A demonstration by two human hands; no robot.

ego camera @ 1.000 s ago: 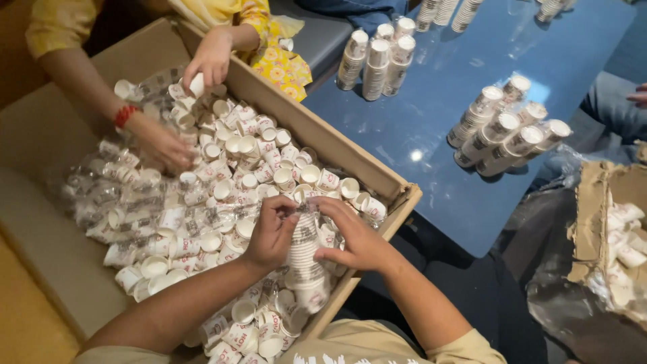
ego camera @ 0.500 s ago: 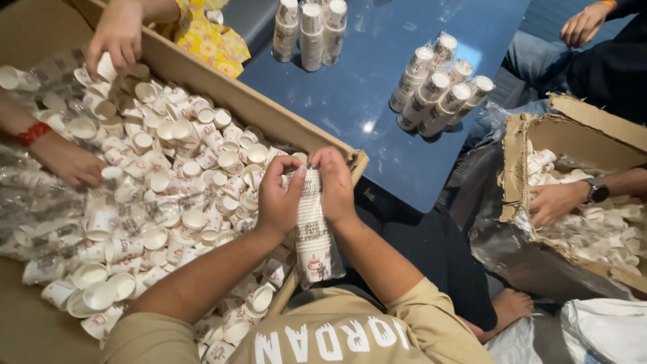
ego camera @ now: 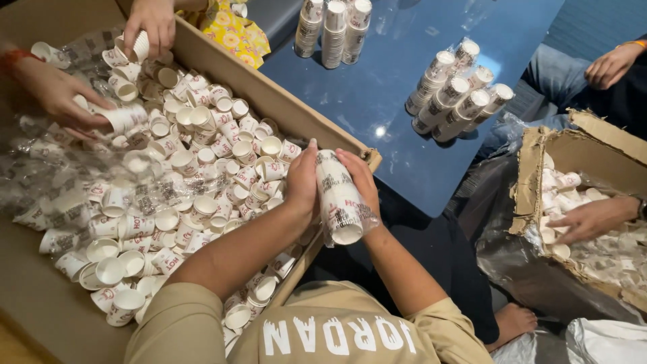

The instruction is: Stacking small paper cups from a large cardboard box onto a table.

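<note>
Between my two hands is a sleeve of stacked white paper cups [ego camera: 339, 199] wrapped in clear plastic, tilted with its open end toward me. My left hand [ego camera: 302, 183] grips its left side and my right hand [ego camera: 359, 178] grips its right side near the top. The stack sits over the right edge of a large cardboard box [ego camera: 269, 98] that is full of several loose white paper cups with red print [ego camera: 202, 168]. My forearms reach forward from beige sleeves.
Another person's hands [ego camera: 145, 27] pick cups at the box's far left. Wrapped cup stacks lie [ego camera: 455, 91] and stand [ego camera: 333, 27] on the blue table [ego camera: 397, 128]. At the right, a third person's hand [ego camera: 593, 219] reaches into a torn cardboard box [ego camera: 532, 182].
The cup stack has tilted down and to the right, its open end now toward me. My hands have shifted along it. The view has swung left, and the far hands have moved among the cups.
</note>
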